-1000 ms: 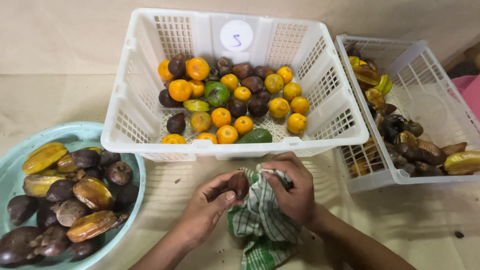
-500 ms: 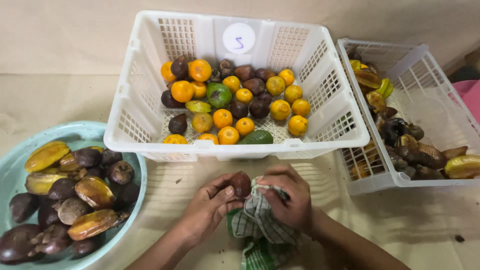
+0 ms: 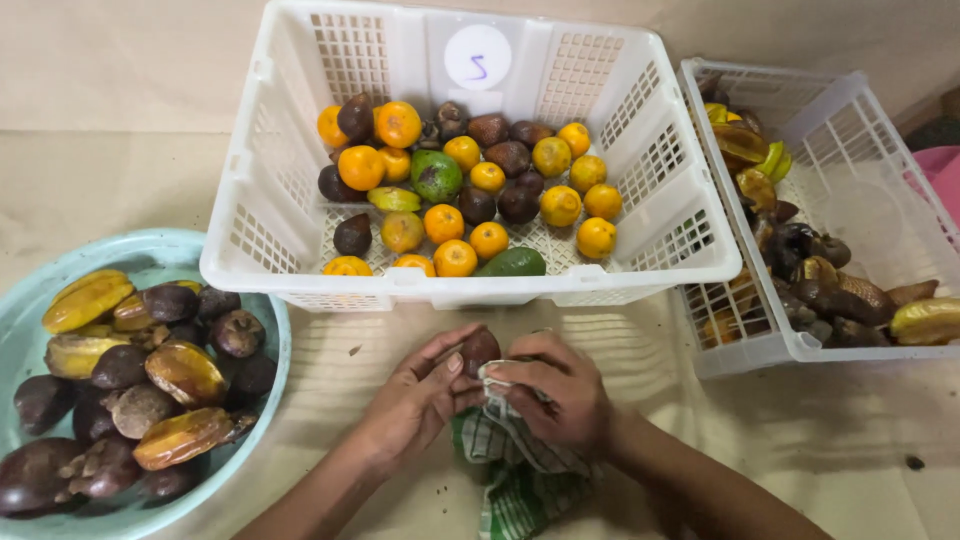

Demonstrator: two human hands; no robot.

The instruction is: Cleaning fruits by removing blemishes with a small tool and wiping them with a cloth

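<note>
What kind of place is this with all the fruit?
Probably a fruit sorting or cleaning spot. A white basket holds mixed fruit, a teal basin holds dark and yellow fruit, and the left hand and right hand wipe one dark fruit with a checked cloth.

A large white slatted crate [image 3: 260,240] is filled with orange, dark brown and green fruits [image 3: 470,190]. A second white crate [image 3: 880,230] to the right is loaded with dark and yellow-green fruits. A pale blue basin [image 3: 272,330] at the left is heaped with dark, blemished fruits.
</note>
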